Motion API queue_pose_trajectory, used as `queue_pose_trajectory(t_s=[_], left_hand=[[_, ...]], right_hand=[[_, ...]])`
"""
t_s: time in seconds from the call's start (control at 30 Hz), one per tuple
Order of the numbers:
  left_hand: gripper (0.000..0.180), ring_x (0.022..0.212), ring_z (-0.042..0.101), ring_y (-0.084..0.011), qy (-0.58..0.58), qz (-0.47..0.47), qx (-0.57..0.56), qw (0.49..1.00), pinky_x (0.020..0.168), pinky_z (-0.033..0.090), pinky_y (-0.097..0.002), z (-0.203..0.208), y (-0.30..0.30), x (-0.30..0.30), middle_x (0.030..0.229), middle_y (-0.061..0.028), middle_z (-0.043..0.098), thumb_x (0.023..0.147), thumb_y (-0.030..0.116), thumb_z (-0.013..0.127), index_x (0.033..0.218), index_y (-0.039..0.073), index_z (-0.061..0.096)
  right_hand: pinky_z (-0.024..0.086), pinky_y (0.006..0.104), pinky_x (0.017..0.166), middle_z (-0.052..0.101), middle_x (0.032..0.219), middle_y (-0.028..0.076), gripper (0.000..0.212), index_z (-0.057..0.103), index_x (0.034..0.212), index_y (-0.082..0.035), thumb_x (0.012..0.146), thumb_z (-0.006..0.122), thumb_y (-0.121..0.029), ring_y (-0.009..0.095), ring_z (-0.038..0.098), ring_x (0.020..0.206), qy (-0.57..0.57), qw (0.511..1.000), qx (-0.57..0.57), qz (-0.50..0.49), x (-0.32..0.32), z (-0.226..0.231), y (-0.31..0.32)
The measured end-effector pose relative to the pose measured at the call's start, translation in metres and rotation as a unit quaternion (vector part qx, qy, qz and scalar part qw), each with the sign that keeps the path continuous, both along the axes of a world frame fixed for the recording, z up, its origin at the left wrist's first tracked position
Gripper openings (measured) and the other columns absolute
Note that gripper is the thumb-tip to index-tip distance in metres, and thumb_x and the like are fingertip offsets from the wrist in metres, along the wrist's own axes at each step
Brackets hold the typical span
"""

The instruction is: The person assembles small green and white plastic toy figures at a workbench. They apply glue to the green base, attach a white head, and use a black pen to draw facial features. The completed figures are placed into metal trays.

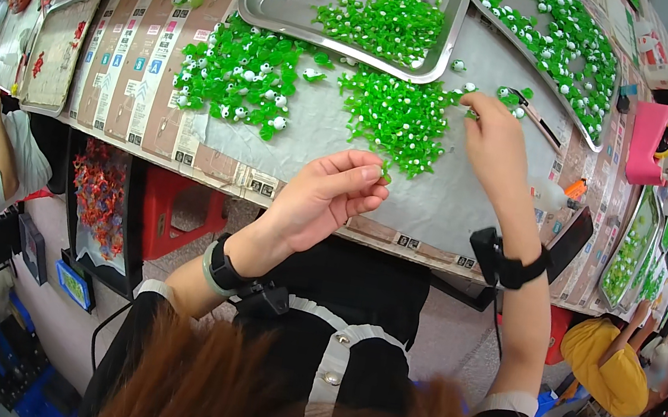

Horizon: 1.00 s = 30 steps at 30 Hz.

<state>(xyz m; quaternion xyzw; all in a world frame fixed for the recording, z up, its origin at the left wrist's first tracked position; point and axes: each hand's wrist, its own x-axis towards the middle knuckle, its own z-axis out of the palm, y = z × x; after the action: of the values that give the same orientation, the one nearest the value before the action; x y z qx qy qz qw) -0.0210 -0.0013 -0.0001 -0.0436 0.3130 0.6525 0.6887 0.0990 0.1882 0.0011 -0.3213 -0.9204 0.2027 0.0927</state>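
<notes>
My left hand (327, 199) is over the table's near edge, palm up. Its thumb and forefinger pinch a small green plastic piece (386, 175). To the right, my right hand (497, 147) reaches over the work sheet with its fingers curled together. A bit of green shows at its fingertips, too small to make out. Beside them lies a heap of small green pieces with white dots (396, 122). Further left is a pile of green pieces with white eye-like balls (237, 75). A few loose green-and-white pieces (459, 66) lie near my right fingers.
A metal tray (296, 6) with more green pieces stands behind the heap. At the far right, another tray (542, 54) holds eyed pieces. Tweezers (544, 124), a pink tape dispenser (648, 145) and a dark phone-like slab (569, 241) lie to the right. Co-workers sit at both sides.
</notes>
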Motion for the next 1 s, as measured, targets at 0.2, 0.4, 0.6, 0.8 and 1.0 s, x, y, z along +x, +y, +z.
queue_pose_trajectory(t_s=[0.2,0.4,0.6,0.8,1.0], left_hand=[[0.011,0.075,0.055,-0.0125,0.025,0.005,-0.005,1.0,0.066,0.046,-0.0212,0.001,0.003,0.006,0.082,-0.005,0.055,0.08,0.007,0.05,0.09,0.003,0.051],[0.012,0.074,0.055,-0.012,0.081,-0.017,0.004,0.997,0.066,0.046,-0.0215,0.005,0.006,0.021,0.081,-0.005,0.055,0.078,0.006,0.052,0.089,0.001,0.052],[0.013,0.074,0.056,-0.0126,0.171,-0.023,0.013,0.985,0.066,0.046,-0.0228,0.009,0.006,0.026,0.08,-0.0064,0.055,0.078,0.004,0.052,0.089,-0.001,0.051],[0.013,0.072,0.055,-0.0115,0.268,-0.041,0.03,0.962,0.066,0.046,-0.0221,0.015,0.005,0.029,0.078,-0.0073,0.057,0.077,0.003,0.052,0.088,-0.003,0.053],[0.012,0.07,0.054,-0.0092,0.328,-0.061,0.024,0.942,0.064,0.044,-0.0201,0.022,0.003,0.031,0.077,-0.0059,0.057,0.077,0.003,0.053,0.087,-0.004,0.055]], right_hand=[[0.046,0.0251,0.063,0.057,0.083,0.009,0.024,0.049,0.102,0.001,0.08,0.047,-0.007,0.016,0.058,0.071,0.262,0.754,-0.586,-0.138,0.036,0.029,-0.05],[0.047,0.0278,0.069,0.055,0.092,0.013,0.024,0.047,0.103,0.004,0.081,0.045,-0.005,0.02,0.058,0.077,0.369,0.567,-0.711,-0.194,0.056,0.026,-0.085],[0.046,0.0248,0.071,0.055,0.091,0.011,0.019,0.05,0.096,0.004,0.078,0.047,0.001,0.017,0.056,0.08,0.368,0.627,-0.654,-0.21,0.05,0.032,-0.101],[0.043,0.0201,0.068,0.056,0.082,0.007,0.014,0.051,0.087,0.003,0.073,0.055,0.003,0.01,0.054,0.073,0.376,0.717,-0.553,-0.197,0.051,0.032,-0.109],[0.042,0.019,0.066,0.057,0.08,0.007,0.013,0.052,0.085,0.003,0.072,0.056,0.004,0.009,0.053,0.073,0.364,0.753,-0.515,-0.188,0.052,0.035,-0.11]])
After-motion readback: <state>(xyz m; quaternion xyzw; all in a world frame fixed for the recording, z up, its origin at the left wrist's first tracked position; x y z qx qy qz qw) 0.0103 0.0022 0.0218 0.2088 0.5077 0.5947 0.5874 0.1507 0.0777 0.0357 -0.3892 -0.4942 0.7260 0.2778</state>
